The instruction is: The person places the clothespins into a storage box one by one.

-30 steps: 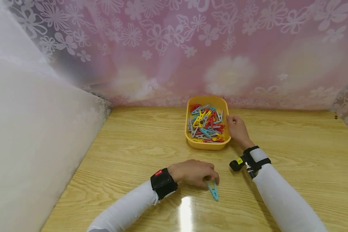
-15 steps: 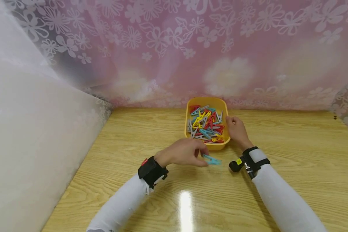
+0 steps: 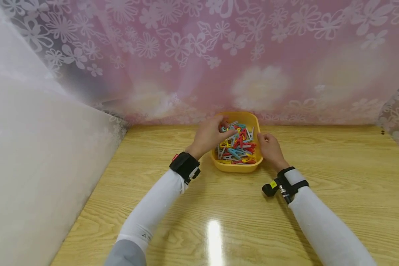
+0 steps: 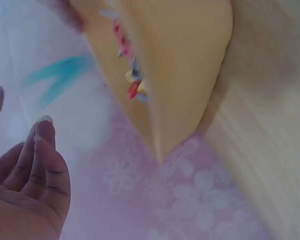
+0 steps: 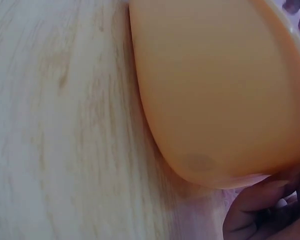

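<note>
A yellow plastic basket [image 3: 236,169] holds several clothespins [image 3: 241,151] in red, yellow, blue and grey. Over its left side is my left hand [image 3: 207,136], thumb and fingers apart. The left wrist view shows a blurred light-blue clothespin [image 4: 65,72] in the air between that hand [image 4: 32,192] and the basket [image 4: 187,60], touching no finger. My right hand [image 3: 272,150] grips the basket's right rim. In the right wrist view, its curled fingers [image 5: 262,205] meet the basket wall [image 5: 215,95].
The basket stands on a wood-grain table [image 3: 146,159], close to a pink flowered curtain [image 3: 193,74] behind it. A white sheet [image 3: 36,155] borders the left side. A small black camera [image 3: 270,190] sticks out from the right wrist.
My left hand has carried the light-blue clothespin from the table in front up over the basket and let it go. The right hand has stayed on the rim.
</note>
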Tool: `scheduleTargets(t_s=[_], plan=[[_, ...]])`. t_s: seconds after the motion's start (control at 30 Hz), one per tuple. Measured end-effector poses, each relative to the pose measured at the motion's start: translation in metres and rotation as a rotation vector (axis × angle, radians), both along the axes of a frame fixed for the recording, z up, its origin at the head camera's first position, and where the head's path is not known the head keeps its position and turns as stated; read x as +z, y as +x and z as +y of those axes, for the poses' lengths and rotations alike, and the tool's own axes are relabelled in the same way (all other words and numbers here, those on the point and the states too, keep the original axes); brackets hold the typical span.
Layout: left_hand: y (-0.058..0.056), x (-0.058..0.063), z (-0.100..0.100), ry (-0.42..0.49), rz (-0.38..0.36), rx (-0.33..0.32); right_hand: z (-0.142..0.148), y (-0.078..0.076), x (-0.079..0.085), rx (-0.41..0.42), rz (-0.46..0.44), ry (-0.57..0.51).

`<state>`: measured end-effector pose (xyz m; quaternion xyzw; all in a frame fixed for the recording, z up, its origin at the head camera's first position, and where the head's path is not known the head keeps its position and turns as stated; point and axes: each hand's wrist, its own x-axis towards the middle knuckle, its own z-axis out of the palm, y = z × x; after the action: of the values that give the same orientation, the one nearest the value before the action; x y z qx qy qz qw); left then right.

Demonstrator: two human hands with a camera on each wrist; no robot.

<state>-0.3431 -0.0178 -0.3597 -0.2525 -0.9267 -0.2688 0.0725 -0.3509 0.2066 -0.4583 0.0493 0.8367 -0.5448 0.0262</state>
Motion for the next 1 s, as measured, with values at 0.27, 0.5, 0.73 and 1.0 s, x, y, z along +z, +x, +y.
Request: scheduleTargets(t_s=[0.27,0.5,0.73,1.0], plan=[[0.000,-0.019,-0.014,0.045,-0.027,0.048,-0.005,-0.001,0.008,0.006,-0.001,0.020],[0.000,-0.037,-0.039,0.100,-0.061,0.129,-0.006,0.000,0.006,0.000,-0.022,0.048],[-0.002,-0.045,-0.059,0.125,-0.071,0.183,-0.005,0.004,0.003,-0.017,-0.042,0.066],[-0.005,-0.047,-0.074,0.193,-0.011,0.179,-0.006,0.007,0.003,-0.019,0.013,0.086]])
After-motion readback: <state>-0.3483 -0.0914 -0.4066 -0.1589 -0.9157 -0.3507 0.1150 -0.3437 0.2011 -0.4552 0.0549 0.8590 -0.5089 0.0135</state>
